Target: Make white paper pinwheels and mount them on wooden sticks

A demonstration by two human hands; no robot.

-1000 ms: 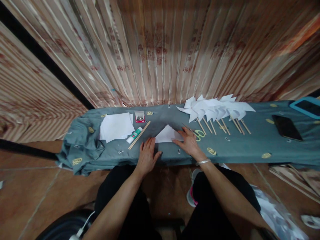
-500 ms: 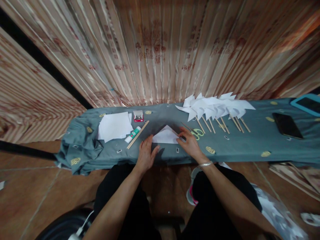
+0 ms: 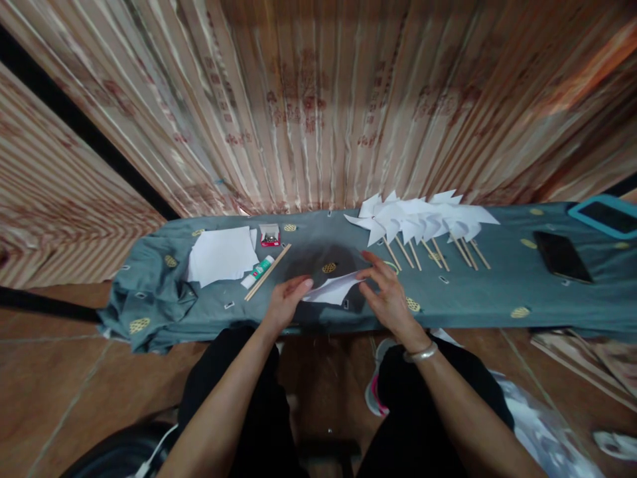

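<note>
Between my hands is a folded sheet of white paper [image 3: 334, 289], tilted up off the cloth with its long edge towards the back. My left hand [image 3: 287, 300] pinches its left end between thumb and fingers. At the right end, my right hand [image 3: 387, 292] grips the other corner; a silver bangle circles that wrist. Just behind the right hand, a green scissors handle [image 3: 393, 266] shows in part. To the left lie two wooden sticks [image 3: 267, 272] and a green-and-white glue tube [image 3: 257, 271].
A stack of white paper [image 3: 222, 255] lies at the left, near a small red box [image 3: 270, 235] of metal pieces. Several paper pinwheels [image 3: 423, 219] on sticks overlap at the back right. Farther right are a black phone [image 3: 562, 256] and a blue-framed device [image 3: 604, 216]. A pleated curtain [image 3: 308, 99] hangs behind.
The paper, flat as a triangle before, is now lifted and turned with its point towards me. Both hands have closed on its ends. The view has shifted slightly.
</note>
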